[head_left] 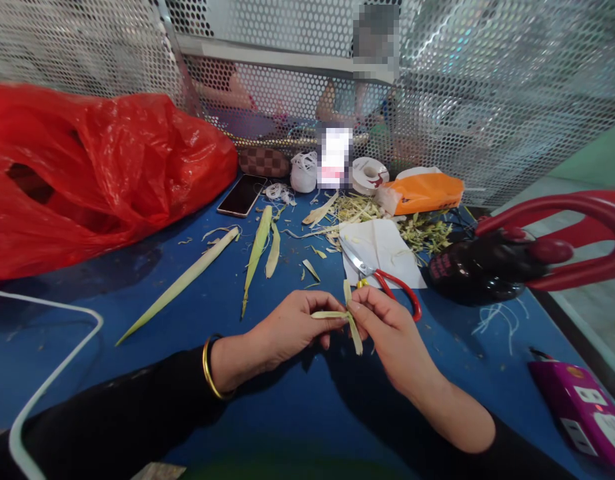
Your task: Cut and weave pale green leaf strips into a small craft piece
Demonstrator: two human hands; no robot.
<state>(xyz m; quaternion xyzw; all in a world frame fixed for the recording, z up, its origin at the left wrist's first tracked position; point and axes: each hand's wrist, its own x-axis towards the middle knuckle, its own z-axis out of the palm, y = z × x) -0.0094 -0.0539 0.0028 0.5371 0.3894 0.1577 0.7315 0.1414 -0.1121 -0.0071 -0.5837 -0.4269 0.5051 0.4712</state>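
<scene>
Surveying the blue tabletop point(187, 327) from the head view, I note a red plastic bag point(137, 160) at far left and, near it, a dark-screened phone point(243, 195). A white spool point(364, 183) and an orange packet point(427, 193) lie before the perforated screen point(487, 100); a black object point(467, 273) with red handles occupies the right. Nearest obstruction: scissors point(410, 295), lying partly on white paper point(394, 240) just beyond the right hand point(390, 330), which hides part of their grips. A long pale leaf point(184, 283) lies apart, leftward. I locate the crossed leaf strips point(357, 341) between both hands: the left hand point(297, 323) pinches them near the crossing, while the right thumb sits at the crossing itself. Both grips are narrow, each holding the strips.
</scene>
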